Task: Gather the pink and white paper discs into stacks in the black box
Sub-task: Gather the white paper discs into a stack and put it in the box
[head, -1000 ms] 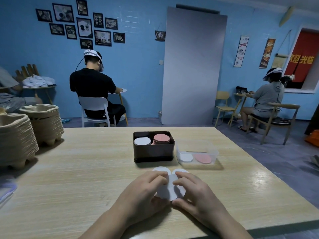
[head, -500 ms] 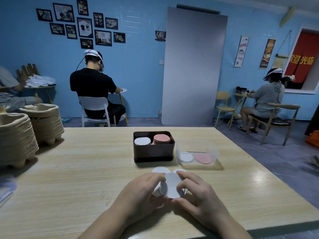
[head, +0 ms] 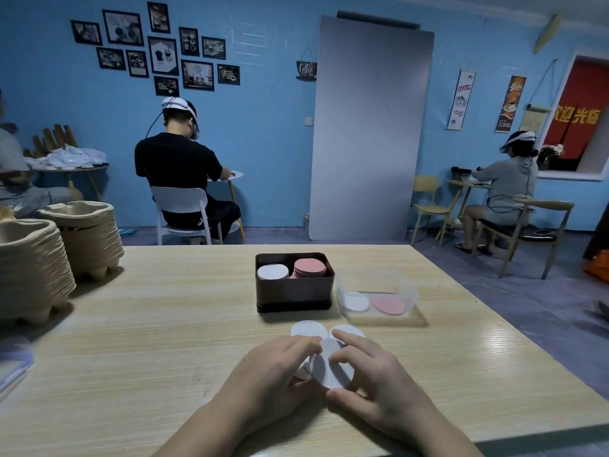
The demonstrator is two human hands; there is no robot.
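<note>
Left hand: the left hand [head: 276, 367] lies at the near middle of the pale wooden table [head: 164, 324]; its fingers curl onto the left rim of a small bunch of white paper discs [head: 329, 366], pinching it
Right hand: the right hand [head: 372, 387] comes in from the right; its fingers are curled over the bunch's top and its thumb sits at the near edge, gripping it
Held bunch: tilted, its face towards the camera; whether its lower edge touches the table I cannot tell
Loose discs: a loose white paper disc [head: 308, 327] and a second loose white disc [head: 350, 329] lie flat side by side just beyond the fingertips
Black box: the black rectangular box [head: 293, 293] stands farther off, centre; inside are a stack of white discs [head: 272, 271] on the left and a taller stack of pink discs [head: 309, 268] on the right
Clear tub: a clear plastic tub [head: 408, 288] stands just right of the box; a low white disc pile [head: 356, 302] lies left in it and a low pink disc pile [head: 389, 305] right
Far left: stacks of brown pulp trays [head: 33, 275]
</note>
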